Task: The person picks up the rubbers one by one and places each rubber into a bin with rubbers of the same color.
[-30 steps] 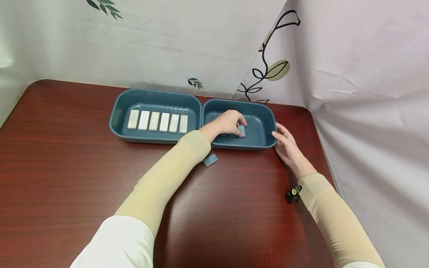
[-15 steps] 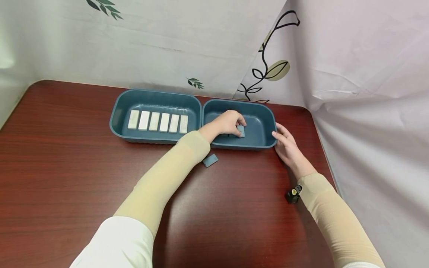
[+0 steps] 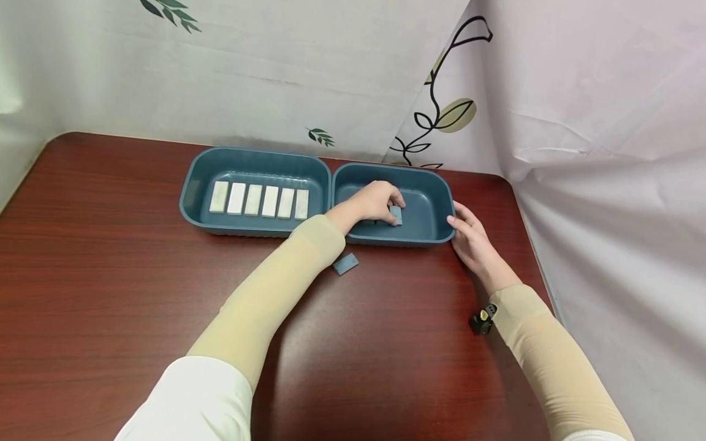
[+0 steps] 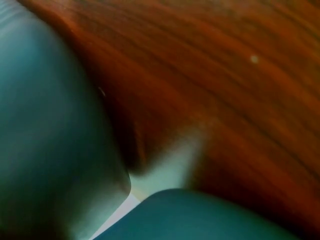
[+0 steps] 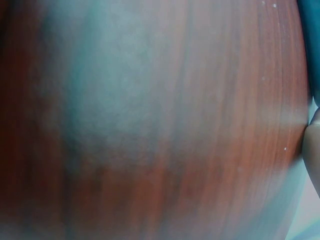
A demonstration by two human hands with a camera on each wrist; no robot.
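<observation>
In the head view my left hand (image 3: 375,201) reaches into the right-hand blue plastic bin (image 3: 425,229). Its thumb and fingers pinch a small blue-grey rectangular tile (image 3: 396,215) low over the bin's floor; a dark bit beneath the palm is mostly hidden. With its thumb over the rim, my right hand (image 3: 471,239) grips that bin at its right end. A second blue-grey tile (image 3: 346,264) lies on the table just in front, its corner tucked behind the left sleeve. The right wrist view catches only a finger (image 5: 313,150) at its edge.
A matching blue bin (image 3: 248,231) stands end to end on the left, with several white rectangular blocks (image 3: 254,200) in a row on its floor. The dark red wooden table (image 3: 386,343) is bounded by white cloth (image 3: 248,79) behind and at the right.
</observation>
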